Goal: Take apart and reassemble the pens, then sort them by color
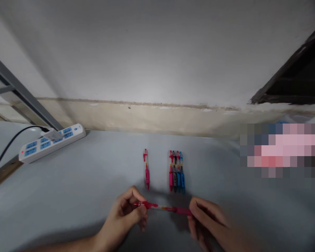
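- One power strip (75, 133), one plug in it, left edge.
- Left hand (123, 215): fingers grasping the held pen (160, 208) by its clip end, bottom centre.
- One lone pink pen (147, 171), centre.
- Four pens (176, 172) side by side, right of it.
- Right hand (208, 218): fingers grasping the held pen's pink grip end.
- Grey tabletop (99, 175); pale wall (147, 52) across the top.

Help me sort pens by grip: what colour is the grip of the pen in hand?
The grip is deep pink; the head view shows it best.
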Tool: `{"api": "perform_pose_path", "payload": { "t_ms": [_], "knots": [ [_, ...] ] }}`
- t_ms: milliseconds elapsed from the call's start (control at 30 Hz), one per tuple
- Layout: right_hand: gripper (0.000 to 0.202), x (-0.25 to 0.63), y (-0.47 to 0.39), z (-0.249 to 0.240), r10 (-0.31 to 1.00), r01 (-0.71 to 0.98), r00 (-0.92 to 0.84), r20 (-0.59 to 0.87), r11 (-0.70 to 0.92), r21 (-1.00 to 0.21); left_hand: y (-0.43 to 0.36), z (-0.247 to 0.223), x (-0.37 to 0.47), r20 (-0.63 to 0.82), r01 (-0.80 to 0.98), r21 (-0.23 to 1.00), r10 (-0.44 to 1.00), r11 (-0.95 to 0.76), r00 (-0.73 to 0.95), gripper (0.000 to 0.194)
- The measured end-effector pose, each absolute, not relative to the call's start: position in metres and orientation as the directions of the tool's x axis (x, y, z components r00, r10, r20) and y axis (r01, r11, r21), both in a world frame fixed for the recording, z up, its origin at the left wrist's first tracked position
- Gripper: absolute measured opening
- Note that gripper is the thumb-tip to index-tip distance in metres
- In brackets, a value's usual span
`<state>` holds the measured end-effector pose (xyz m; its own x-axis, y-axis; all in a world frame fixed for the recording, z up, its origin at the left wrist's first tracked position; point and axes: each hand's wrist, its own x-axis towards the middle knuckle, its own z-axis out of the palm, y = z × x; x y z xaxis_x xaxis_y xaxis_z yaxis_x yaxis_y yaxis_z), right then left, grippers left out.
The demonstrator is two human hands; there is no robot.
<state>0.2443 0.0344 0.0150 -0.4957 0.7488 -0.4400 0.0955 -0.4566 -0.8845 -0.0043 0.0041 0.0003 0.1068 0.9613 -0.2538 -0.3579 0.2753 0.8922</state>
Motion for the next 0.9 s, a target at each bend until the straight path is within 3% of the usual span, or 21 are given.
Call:
{"api": "perform_pose_path", "payload": {
  "t_ms": [200,433,700,900],
  "knots": [
    [0.024,0.245,0.035,0.022,0.844,-0.163,-0.374,-0.384,-0.468,-0.869,0.005,0.003,-0.005,-0.204,-0.401,0.894,0.978,0.201,0.036,0.027],
    [0.023,0.253,0.038,0.02,0.915,-0.297,-0.231,-0.332,-0.391,-0.871,0.009,0.012,-0.005,-0.219,-0.463,0.87,0.974,0.171,-0.052,0.027],
    [0.023,0.255,0.041,0.015,0.919,-0.305,-0.23,-0.32,-0.38,-0.873,0.01,0.014,-0.005,-0.24,-0.488,0.854,0.969,0.178,-0.066,0.028],
    [0.026,0.248,0.032,0.01,0.925,-0.215,-0.287,-0.25,-0.317,-0.924,0.007,0.005,-0.003,-0.245,-0.467,0.848,0.967,0.251,0.075,0.028]
  ]
}}
